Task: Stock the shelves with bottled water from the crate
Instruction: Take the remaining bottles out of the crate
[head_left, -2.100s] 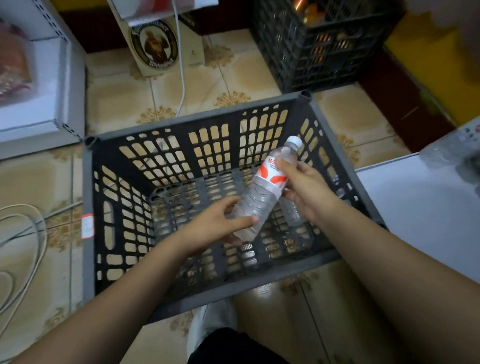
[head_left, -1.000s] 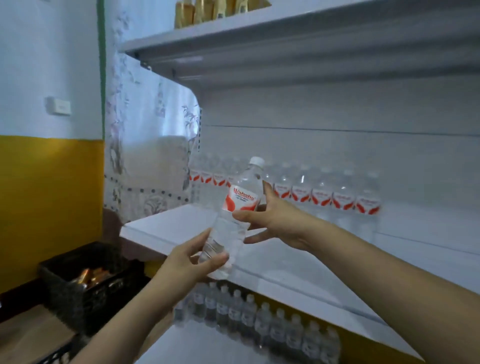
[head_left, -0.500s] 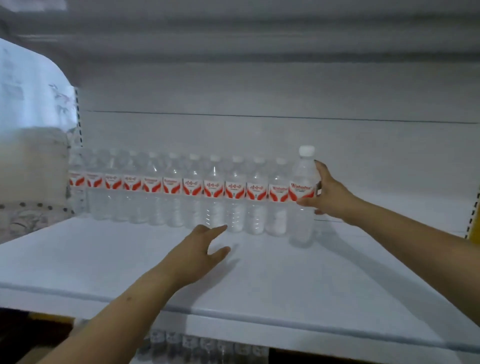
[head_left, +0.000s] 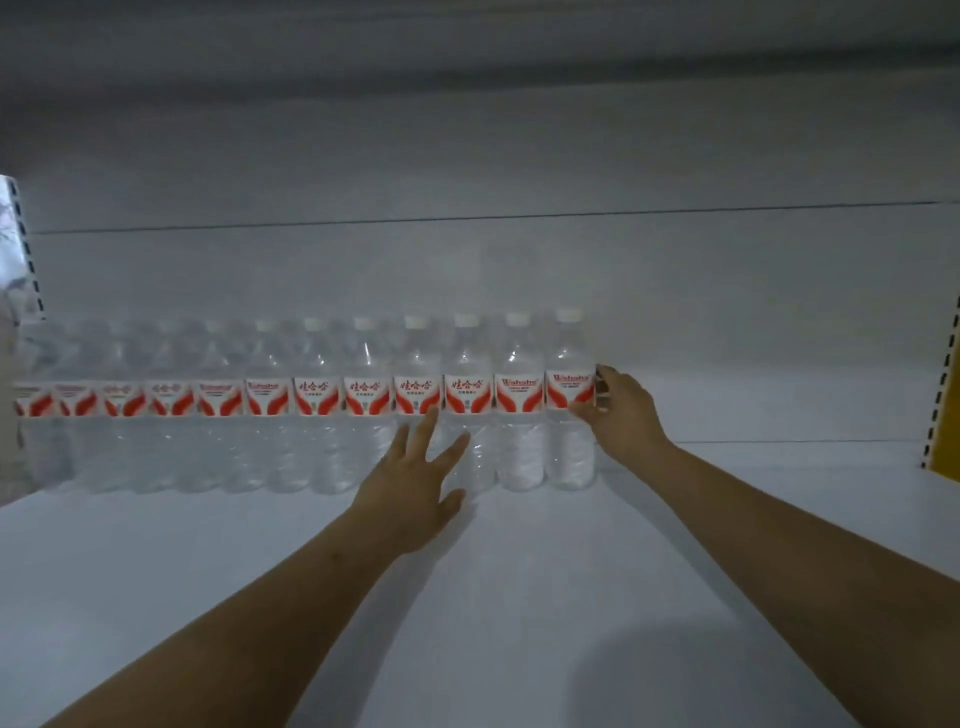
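A long row of clear water bottles with red-and-white labels and white caps stands upright at the back of the white shelf. The rightmost water bottle stands on the shelf against its neighbour. My right hand grips it at the label, thumb in front and fingers round the far side. My left hand is held out with fingers straight and spread, just in front of the bottles in the middle of the row; whether it touches them is unclear. The crate is out of view.
Bare white shelf stretches right of the row as far as a slotted upright with a yellow strip. Another slotted upright bounds the left end. The underside of the shelf above hangs overhead.
The bottle in my right hand now stands tight against the end of the row. My left hand has moved forward from the shelf up to the bottles. The view has come closer.
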